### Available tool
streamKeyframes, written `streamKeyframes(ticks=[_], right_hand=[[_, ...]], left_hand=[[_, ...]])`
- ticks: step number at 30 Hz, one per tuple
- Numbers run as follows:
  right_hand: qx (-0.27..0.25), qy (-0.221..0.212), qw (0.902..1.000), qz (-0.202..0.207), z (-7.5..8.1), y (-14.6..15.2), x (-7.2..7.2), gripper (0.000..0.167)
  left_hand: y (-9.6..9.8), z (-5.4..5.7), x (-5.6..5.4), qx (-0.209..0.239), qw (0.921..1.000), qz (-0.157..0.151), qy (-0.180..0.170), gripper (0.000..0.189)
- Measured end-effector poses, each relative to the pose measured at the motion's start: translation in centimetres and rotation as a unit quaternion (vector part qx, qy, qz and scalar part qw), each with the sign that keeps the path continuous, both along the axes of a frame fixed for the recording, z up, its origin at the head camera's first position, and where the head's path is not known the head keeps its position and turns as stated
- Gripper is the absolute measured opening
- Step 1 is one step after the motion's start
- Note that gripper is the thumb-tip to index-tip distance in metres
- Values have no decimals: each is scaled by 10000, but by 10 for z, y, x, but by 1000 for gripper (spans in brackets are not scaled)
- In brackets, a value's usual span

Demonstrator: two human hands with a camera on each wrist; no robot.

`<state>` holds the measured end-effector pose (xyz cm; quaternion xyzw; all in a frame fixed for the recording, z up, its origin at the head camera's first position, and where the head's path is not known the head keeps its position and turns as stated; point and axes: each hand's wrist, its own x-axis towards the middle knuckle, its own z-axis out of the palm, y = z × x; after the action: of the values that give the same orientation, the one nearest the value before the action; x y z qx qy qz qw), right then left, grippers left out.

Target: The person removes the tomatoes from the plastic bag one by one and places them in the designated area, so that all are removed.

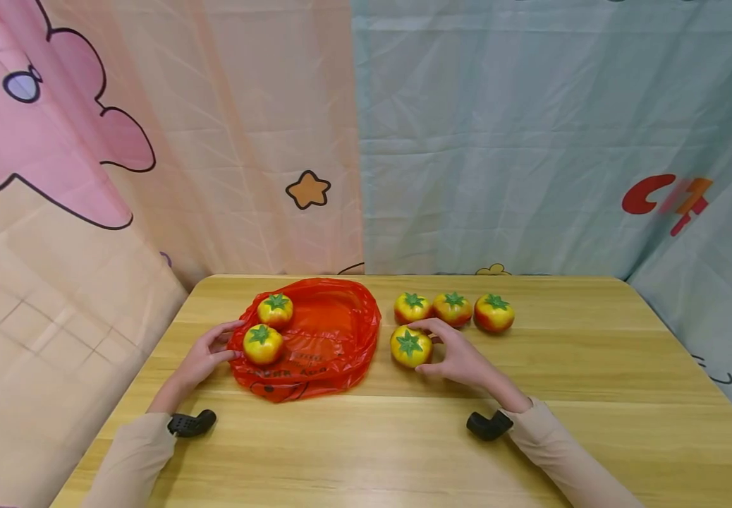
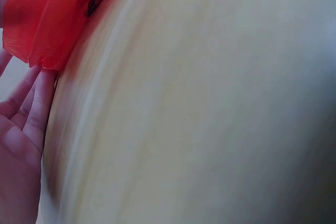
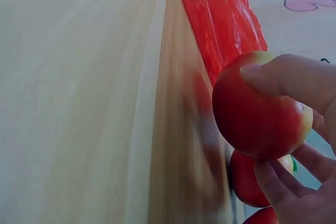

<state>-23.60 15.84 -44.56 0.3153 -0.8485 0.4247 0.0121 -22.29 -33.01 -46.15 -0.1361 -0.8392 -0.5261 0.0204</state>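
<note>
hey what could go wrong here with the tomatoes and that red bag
1. The right hand holds the tomato with fingertips only; it might slip and roll.
2. The red bag lies slack, held by the left hand at one edge; its two tomatoes could roll out.

Count on the bench: six toy tomatoes — two on the red bag, at and; four beside it, at. One red plastic bag. Two hands — left, right.
</note>
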Motion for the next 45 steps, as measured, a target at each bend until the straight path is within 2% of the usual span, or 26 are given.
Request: streamKeyframes(ticks=[11,20,30,36,45], right_hand=[[-81,-449,9989,87,-6,5,-3,66],[-318,-192,9992,-133,-7,8,-5,62],[-630,-273,9950,-726,-4,11,-5,62],[-668,-365,9945,-719,-6,14,-5,59],[-617,-372,9945,-758,-8,12,-5,56]], left_hand=[[-1,-4,-2,49,10000,-40,27,51],[-1,-4,-3,146,9998,-52,91,50],[-1,-5,-4,95,9998,-67,132,50],[-2,-6,-5,58,9999,-47,87,50],[-1,-1,-1,58,10000,-20,23,51]])
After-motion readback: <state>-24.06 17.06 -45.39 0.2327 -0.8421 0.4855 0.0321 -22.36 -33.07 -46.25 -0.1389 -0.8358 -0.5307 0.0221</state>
